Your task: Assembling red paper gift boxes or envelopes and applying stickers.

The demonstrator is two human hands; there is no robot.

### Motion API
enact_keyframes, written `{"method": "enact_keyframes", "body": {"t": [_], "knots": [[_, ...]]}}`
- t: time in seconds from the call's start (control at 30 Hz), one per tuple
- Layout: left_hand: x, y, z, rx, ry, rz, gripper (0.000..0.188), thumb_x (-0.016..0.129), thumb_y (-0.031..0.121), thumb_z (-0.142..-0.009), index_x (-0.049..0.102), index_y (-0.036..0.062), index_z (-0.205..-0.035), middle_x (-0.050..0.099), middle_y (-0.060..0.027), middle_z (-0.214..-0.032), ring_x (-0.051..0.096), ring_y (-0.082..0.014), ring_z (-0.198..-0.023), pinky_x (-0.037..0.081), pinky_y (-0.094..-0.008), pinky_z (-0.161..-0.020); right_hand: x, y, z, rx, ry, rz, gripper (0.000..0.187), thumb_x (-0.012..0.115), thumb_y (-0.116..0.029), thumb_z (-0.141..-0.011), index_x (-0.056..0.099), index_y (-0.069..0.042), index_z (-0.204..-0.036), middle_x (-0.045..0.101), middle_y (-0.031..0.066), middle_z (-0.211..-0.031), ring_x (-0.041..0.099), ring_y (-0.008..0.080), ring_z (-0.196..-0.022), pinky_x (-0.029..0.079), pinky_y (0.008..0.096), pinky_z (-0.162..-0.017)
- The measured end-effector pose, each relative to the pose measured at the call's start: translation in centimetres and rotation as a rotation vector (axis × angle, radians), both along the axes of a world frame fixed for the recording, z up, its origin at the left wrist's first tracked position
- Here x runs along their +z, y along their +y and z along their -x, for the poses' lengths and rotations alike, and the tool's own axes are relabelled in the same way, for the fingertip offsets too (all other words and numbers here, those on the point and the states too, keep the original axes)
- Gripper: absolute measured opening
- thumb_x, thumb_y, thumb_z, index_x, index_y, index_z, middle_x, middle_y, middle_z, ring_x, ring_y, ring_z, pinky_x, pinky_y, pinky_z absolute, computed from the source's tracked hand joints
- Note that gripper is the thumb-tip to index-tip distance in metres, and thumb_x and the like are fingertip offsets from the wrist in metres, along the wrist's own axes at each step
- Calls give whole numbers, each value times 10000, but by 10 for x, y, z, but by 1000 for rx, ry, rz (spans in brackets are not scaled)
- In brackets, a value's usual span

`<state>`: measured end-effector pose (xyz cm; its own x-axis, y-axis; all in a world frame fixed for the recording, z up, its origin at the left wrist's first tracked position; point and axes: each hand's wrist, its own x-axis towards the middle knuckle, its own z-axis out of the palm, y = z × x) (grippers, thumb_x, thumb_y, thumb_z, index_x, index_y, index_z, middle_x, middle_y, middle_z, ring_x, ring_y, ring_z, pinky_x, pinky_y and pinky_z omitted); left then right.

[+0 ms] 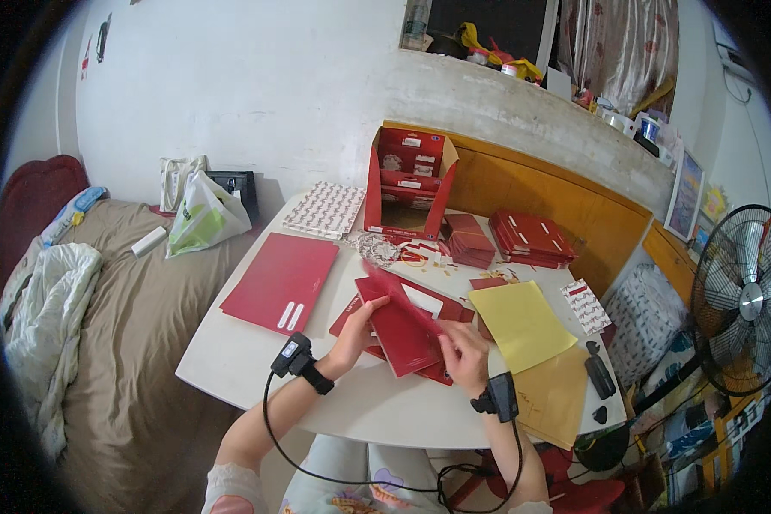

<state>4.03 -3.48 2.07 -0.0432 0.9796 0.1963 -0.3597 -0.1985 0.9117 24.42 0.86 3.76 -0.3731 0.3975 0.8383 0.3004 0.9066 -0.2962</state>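
Observation:
My left hand (356,334) grips the left edge of a red folded card piece (400,339), its fingers closed on it. The upper flap of the piece is raised and blurred. At its right edge my right hand (464,353) pinches the red card between thumb and fingers. Beneath lie flat red card pieces with a white panel (426,300), partly covered by what I hold. To the left is a larger red sheet or stack (283,278) with white oblong marks. A yellow sheet (522,324) lies right of my right hand, over a tan envelope-like sheet (552,396).
Behind stands a red open-front display box (409,184). Red stacks (531,238) and a patterned white stack (324,210) sit on the white table (231,360). Paper scraps (424,254) lie mid-table. A black case (600,377) is at the right edge; a fan (745,300) stands beyond.

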Motion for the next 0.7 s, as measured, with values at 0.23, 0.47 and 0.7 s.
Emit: {"method": "enact_keyframes", "body": {"t": [0.23, 0.47, 0.7], "knots": [[13, -7, -4, 141, -46, 126, 376, 459, 317, -856, 407, 55, -1121, 510, -77, -1082, 538, -167, -927, 474, -320, -701, 7, -18, 8, 221, -324, -29, 327, 660, -150, -665, 601, -116, -985, 515, 20, -1099, 466, 223, -945, 385, 340, -828], [5, 0, 3, 229, 27, 135, 298, 493, 264, -842, 474, 38, -1037, 580, -77, -918, 578, -133, -778, 475, -262, -597, 6, -17, 6, 217, -255, -32, 207, 630, -120, -688, 595, -67, -885, 529, 48, -1042, 481, 228, -923, 385, 340, -808], [8, -1, 1, 251, -65, 62, 270, 540, 186, -823, 496, -18, -993, 578, -72, -907, 557, -104, -794, 448, -228, -680, -1, 1, -3, -21, -146, -54, 139, 603, -66, -687, 583, -47, -823, 539, 47, -901, 508, 228, -816, 403, 345, -707]]}}
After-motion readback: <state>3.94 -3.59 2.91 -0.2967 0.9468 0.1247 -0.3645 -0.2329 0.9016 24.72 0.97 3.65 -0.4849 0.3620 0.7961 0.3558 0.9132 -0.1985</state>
